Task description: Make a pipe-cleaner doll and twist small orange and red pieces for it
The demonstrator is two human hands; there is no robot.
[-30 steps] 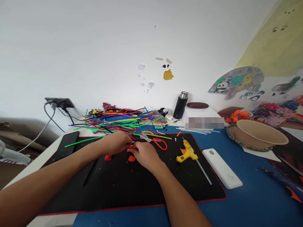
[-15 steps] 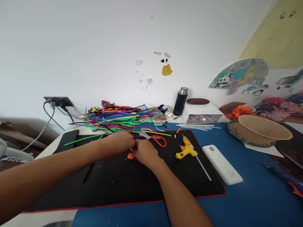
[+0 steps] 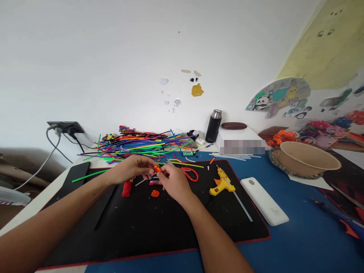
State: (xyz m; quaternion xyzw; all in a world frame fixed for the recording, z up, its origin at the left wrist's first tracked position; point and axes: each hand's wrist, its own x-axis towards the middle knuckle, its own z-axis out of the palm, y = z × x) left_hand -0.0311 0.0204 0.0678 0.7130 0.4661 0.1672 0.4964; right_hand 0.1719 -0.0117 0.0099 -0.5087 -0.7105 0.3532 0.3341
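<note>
Above the black mat, my left hand and my right hand meet with fingertips pinched on a small orange pipe-cleaner piece. Its exact shape is partly covered by my fingers. Just below lies a second orange piece, fuzzy and flat on the mat. Under my hands a small pink-red block shows in part. Beside my left wrist is a red object, half hidden. Scissors with red-orange handles lie behind my right hand, their blades mostly covered.
A yellow glue gun rests at the mat's right, beside a white power bank. Along the wall lies a heap of colourful pipe cleaners. A black thermos, a white box and a beige bowl stand farther right.
My hands have turned and drawn slightly apart, the left moving back to the left. The orange pipe-cleaner piece between them now shows, as do the red object and pink-red block. The view has shifted a little.
</note>
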